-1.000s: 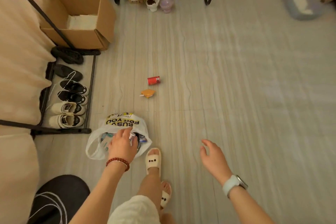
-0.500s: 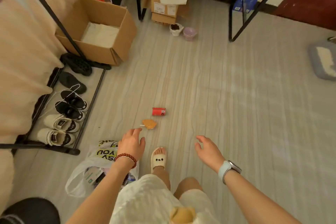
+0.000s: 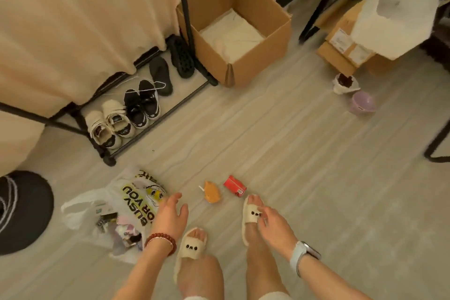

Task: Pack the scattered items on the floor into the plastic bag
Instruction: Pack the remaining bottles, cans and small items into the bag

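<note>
two small items lie on the pale floor (image 3: 304, 178) just below the centre of the frame: an orange packet (image 3: 212, 195) and, just to its right, a red carton (image 3: 234, 185), the two close but apart. the white plastic bag (image 3: 114, 212), printed with "busy for you" in yellow and black, sits at lower left with its mouth open and several small packets visible inside. the left hand (image 3: 170, 218), with a red bead bracelet at its wrist, hovers over the bag's right edge, its grip apart, fingers spread and relaxed, holding nothing; its fingertips point toward the orange packet without touching it. the right hand (image 3: 274, 225), with a pale watch on its wrist, hangs in front of the right foot's cream slipper (image 3: 250, 214), its grip likewise loose and empty. a second cream slipper (image 3: 192, 246) is at lower centre. at upper centre stands an open cardboard box (image 3: 243, 31) with white paper inside, beside a black rack (image 3: 136, 114) holding pairs of shoes under hanging cream fabric. at right of the frame a purple cup (image 3: 361, 103) and a small white pot (image 3: 344, 83) stand near stacked cartons.
</note>
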A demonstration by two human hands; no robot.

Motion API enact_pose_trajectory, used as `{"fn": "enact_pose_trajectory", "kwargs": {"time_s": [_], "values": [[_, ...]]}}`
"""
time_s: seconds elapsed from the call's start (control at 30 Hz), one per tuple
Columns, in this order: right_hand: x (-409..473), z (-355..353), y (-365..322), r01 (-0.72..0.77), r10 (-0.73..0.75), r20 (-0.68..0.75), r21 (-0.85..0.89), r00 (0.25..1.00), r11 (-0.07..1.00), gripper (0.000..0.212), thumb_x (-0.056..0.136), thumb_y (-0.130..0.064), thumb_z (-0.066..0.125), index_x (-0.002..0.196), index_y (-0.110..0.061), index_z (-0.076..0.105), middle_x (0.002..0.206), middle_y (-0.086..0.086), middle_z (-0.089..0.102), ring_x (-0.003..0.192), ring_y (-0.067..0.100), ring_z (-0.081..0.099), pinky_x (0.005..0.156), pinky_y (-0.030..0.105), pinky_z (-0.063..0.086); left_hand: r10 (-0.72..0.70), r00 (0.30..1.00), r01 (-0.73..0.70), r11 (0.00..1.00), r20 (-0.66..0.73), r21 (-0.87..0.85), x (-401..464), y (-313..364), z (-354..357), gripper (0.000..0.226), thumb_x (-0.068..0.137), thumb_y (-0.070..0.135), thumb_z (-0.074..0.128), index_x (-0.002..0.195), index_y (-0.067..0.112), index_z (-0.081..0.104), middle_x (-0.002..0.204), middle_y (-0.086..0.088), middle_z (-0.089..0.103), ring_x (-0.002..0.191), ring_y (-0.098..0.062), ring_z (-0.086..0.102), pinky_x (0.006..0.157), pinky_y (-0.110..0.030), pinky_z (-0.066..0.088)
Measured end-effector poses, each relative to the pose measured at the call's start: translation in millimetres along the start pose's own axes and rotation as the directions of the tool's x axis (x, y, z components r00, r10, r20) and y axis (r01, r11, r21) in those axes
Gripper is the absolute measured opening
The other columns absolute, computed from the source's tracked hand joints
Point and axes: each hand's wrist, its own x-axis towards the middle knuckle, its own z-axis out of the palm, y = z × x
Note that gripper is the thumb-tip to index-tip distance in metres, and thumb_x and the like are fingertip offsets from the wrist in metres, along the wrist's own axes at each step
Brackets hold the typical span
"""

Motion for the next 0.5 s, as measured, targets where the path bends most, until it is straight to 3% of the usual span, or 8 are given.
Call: {"fn": "enact_pose_trajectory", "kwargs": {"time_s": [0.13,0.3,0.4,0.5], "values": [[118.3,2.3,11.6,0.172,-0.114,0.168,-0.385,0.979,0.907,0.042,0.093,-0.022,0.036,0.135,-0.018,0.037,0.133,0.008,0.045,0.125,0.025,0.040,0.099,0.035,0.037,-0.248,0.968,0.247,0.941,0.025,-0.233,66.0,-15.6,70.6,0.034,0.091,0.015,0.048,0.124,0.006,0.049,0.121,-0.019,0.056,0.106,-0.029,0.055,0.084,-0.031,0.043],[258.2,51.7,38.9,0.310,-0.186,0.268,-0.559,0.945,0.769,0.041,0.093,-0.023,0.037,0.132,-0.013,0.035,0.129,0.010,0.048,0.117,0.028,0.044,0.091,0.038,0.041,-0.399,0.915,0.386,0.823,0.059,-0.417,179.2,-50.0,177.0,0.034,0.092,0.016,0.048,0.125,0.006,0.047,0.121,-0.018,0.054,0.092,-0.023,0.051,0.070,-0.028,0.043],[331.3,105.8,68.7,0.275,-0.152,0.260,-0.552,0.954,0.787,0.052,0.092,-0.030,0.043,0.137,-0.012,0.025,0.133,0.011,0.041,0.120,0.029,0.040,0.092,0.039,0.041,-0.441,0.888,0.454,0.796,0.130,-0.399,248.4,-79.5,248.6,0.047,0.091,0.019,0.049,0.134,0.005,0.035,0.136,-0.018,0.043,0.115,-0.031,0.049,0.090,-0.034,0.041],[387.3,164.7,98.8,0.210,-0.120,0.197,-0.536,0.973,0.818,0.071,0.086,-0.037,0.052,0.141,-0.014,0.014,0.137,0.010,0.033,0.123,0.030,0.036,0.092,0.041,0.042,-0.549,0.800,0.591,0.658,0.240,-0.467,298.0,-100.7,307.5,0.066,0.088,0.026,0.055,0.140,0.004,0.021,0.144,-0.018,0.031,0.127,-0.034,0.037,0.103,-0.038,0.034]]}}
